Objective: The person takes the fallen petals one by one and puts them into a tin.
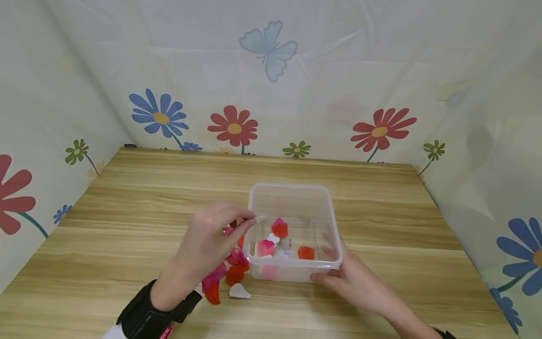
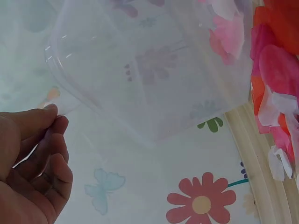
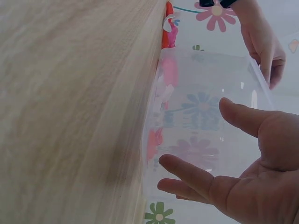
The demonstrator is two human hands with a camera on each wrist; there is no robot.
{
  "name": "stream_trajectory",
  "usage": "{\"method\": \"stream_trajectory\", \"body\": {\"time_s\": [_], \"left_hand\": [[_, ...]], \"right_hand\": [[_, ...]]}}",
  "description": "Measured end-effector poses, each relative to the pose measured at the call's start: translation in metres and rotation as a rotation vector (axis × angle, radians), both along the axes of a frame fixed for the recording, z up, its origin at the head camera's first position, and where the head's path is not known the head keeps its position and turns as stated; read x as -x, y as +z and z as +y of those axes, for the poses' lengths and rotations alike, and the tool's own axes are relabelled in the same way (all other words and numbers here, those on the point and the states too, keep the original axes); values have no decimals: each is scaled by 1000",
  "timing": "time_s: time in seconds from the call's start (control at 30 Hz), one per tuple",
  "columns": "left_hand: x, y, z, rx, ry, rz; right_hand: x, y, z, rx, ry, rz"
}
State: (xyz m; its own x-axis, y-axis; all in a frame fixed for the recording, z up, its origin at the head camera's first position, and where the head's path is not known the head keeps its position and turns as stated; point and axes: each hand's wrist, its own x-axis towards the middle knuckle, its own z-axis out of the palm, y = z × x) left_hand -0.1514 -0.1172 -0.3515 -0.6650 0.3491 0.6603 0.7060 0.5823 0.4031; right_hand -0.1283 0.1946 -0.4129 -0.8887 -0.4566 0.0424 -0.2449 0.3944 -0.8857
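Note:
My left hand (image 1: 211,235) is at the left rim of a clear plastic box (image 1: 292,263), pinching a pale, translucent petal (image 2: 70,103) between thumb and forefinger. Inside the box lie several loose petals, among them an orange-red petal (image 1: 306,253) and a pink-and-white petal (image 1: 264,247). My right hand (image 1: 355,280) rests at the front right corner of the box, thumb by the front wall and fingers along the right side. Its fingers look straight and spread in the right wrist view. Left of the box, a pile of red, pink and white petals (image 2: 275,70) is partly hidden by my left hand.
A single white petal (image 1: 240,291) lies on the wooden table (image 1: 381,216) in front of the pile. Cloth walls (image 1: 322,94) printed with flowers and a butterfly stand behind and at both sides. Black straps (image 1: 146,310) circle the wrists.

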Motion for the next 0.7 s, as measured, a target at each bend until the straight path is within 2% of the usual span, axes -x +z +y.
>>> {"method": "stream_trajectory", "body": {"time_s": [0.17,0.43,0.53,0.7], "left_hand": [[-1,-3,3,62,-26,-58],[0,-1,1,77,-33,-107],[2,-1,-3,67,3,-123],[7,-2,-10,74,110,-148]], "right_hand": [[0,0,0,20,4,-1],[0,-2,0,21,10,-8],[0,-1,0,17,8,-10],[-1,0,0,21,7,-23]]}}
